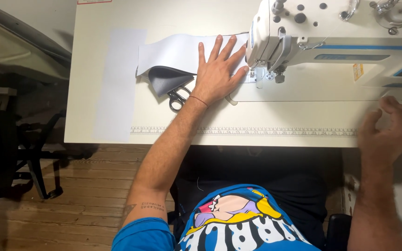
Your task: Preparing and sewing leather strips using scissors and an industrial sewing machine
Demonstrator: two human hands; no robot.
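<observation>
While L hand (217, 72) lies flat, grip wide, on white fabric (177, 53), R hand (394, 128) hovers half-curled, empty.

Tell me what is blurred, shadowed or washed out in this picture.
Head view: the right hand is smeared by motion blur, while the left hand, flat on the white cloth, is sharp; the sewing machine and table look bright and pale; the floor at lower left lies dim.
</observation>
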